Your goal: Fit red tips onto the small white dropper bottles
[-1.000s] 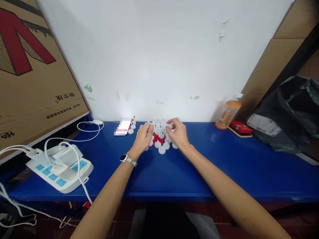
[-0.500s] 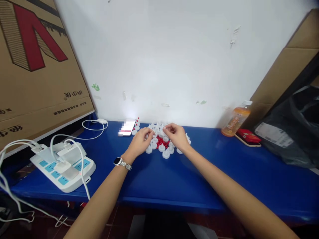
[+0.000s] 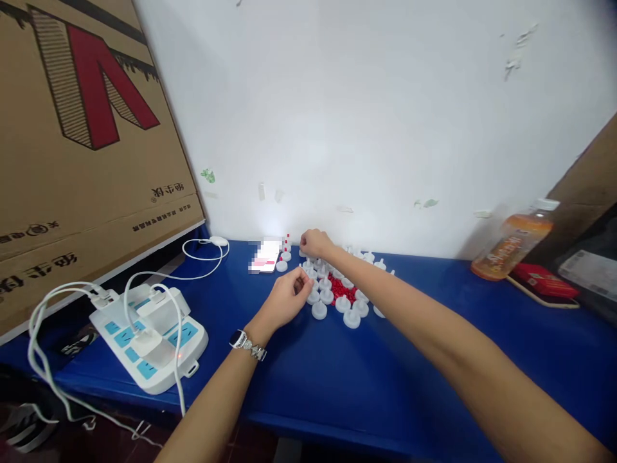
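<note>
My right hand [image 3: 315, 242] reaches across to the back of the table, its fingers closed around a white plastic nozzle cap whose pale base shows just below them. My left hand [image 3: 289, 296] is lower and nearer, thumb and fingers pinched together at the left edge of the pile; what they hold, if anything, is too small to make out. White nozzle caps [image 3: 351, 317] with pointed spouts stand around a heap of small red tips [image 3: 341, 290]. My right forearm hides part of this pile. Several white caps with red tips [image 3: 286, 256] stand in a row beside the phone.
A lit phone [image 3: 265, 257] lies left of the row. A power strip [image 3: 159, 379] with plugs and white cables occupies the table's left side, before a large cardboard box [image 3: 110, 173]. On the right are an orange drink bottle [image 3: 515, 241] and a red packet [image 3: 544, 281] on another phone.
My right hand has moved left and back, from over the pile toward the row of red-tipped caps. My left hand stays pinched beside the pile. The view has turned slightly left.
</note>
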Tool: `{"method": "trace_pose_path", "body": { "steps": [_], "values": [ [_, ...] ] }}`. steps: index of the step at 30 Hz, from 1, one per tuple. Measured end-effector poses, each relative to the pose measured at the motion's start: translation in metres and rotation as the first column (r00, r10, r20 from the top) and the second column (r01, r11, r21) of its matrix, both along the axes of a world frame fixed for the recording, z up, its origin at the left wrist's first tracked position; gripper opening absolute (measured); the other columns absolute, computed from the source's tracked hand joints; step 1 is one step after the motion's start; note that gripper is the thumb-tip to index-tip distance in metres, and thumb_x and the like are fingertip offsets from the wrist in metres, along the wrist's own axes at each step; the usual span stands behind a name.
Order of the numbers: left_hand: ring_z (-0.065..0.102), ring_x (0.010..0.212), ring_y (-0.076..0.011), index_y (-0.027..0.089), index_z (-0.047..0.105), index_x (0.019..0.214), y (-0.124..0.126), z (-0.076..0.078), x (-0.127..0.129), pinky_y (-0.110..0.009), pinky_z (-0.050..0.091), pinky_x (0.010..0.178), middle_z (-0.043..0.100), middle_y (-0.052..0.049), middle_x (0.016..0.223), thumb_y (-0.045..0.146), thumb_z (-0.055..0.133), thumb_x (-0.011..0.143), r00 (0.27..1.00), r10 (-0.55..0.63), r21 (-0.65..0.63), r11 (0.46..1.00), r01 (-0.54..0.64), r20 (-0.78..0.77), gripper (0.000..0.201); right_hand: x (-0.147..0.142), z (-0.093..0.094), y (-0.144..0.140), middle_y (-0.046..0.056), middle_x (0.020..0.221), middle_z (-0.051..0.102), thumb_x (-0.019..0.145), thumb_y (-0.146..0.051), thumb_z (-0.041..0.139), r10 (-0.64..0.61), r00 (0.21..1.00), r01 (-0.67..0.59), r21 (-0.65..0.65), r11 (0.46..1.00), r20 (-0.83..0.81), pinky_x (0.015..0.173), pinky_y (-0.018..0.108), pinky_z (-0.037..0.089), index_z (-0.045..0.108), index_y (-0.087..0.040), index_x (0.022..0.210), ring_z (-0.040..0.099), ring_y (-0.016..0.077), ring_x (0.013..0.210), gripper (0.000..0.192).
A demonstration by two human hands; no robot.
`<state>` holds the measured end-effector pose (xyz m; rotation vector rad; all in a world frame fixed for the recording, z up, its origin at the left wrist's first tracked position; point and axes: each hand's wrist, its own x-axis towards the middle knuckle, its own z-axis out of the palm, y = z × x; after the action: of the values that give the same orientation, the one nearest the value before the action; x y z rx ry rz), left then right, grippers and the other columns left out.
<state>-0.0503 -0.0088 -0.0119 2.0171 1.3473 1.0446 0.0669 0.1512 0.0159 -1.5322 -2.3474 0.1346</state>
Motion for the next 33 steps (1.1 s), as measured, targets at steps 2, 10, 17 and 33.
{"method": "trace_pose_path", "body": {
  "steps": [2, 10, 17, 33],
  "values": [
    [0.051, 0.060, -0.0130, 0.021, 0.051, 0.080, 0.005, 0.000, -0.009, -0.025, 0.037, 0.057, 0.057, 0.002, 0.067, 0.040, 0.047, 0.092, 0.993, 0.116, 0.033, 0.993, -0.115, -0.024, 0.023, -0.001, 0.000, 0.001, 0.010, 0.092, 0.073, 0.074, -0.020, 0.066, 0.002, 0.999, -0.002, 0.000, 1.000, 0.037, 0.091, 0.036, 0.041, 0.073, -0.019, 0.081, 0.063, 0.0264, 0.098, 0.010],
    [0.058, 0.064, -0.0188, 0.024, 0.042, 0.079, 0.011, -0.008, -0.043, -0.028, 0.034, 0.060, 0.058, 0.000, 0.069, 0.024, 0.061, 0.082, 0.823, 0.551, 0.029, 0.833, -0.553, -0.136, 0.019, -0.025, -0.002, -0.023, 0.008, 0.102, 0.065, 0.075, -0.044, 0.065, 0.152, 0.988, -0.151, 0.068, 0.986, -0.001, 0.094, 0.042, 0.033, 0.071, -0.025, 0.094, 0.054, 0.0282, 0.105, 0.028],
    [0.060, 0.068, -0.0197, 0.023, 0.042, 0.077, 0.011, -0.013, -0.044, -0.028, 0.035, 0.062, 0.061, -0.001, 0.072, 0.023, 0.061, 0.083, 0.841, 0.520, 0.017, 0.852, -0.524, -0.151, 0.019, -0.031, -0.011, -0.043, 0.008, 0.100, 0.063, 0.071, -0.051, 0.071, 0.204, 0.979, -0.204, 0.051, 0.978, 0.016, 0.093, 0.043, 0.030, 0.072, -0.025, 0.088, 0.051, 0.0292, 0.104, 0.031],
    [0.054, 0.072, -0.0148, 0.022, 0.048, 0.089, -0.019, 0.023, 0.014, -0.027, 0.042, 0.068, 0.057, 0.000, 0.083, 0.043, 0.035, 0.101, 0.996, -0.001, 0.255, 0.967, 0.022, -0.084, 0.028, 0.071, 0.002, -0.151, -0.003, 0.072, 0.062, 0.080, -0.025, 0.059, 0.252, 0.715, -0.289, 0.053, 0.956, -0.652, 0.061, 0.025, 0.043, 0.063, -0.019, 0.091, 0.055, 0.0115, 0.058, 0.013]
  ]
}}
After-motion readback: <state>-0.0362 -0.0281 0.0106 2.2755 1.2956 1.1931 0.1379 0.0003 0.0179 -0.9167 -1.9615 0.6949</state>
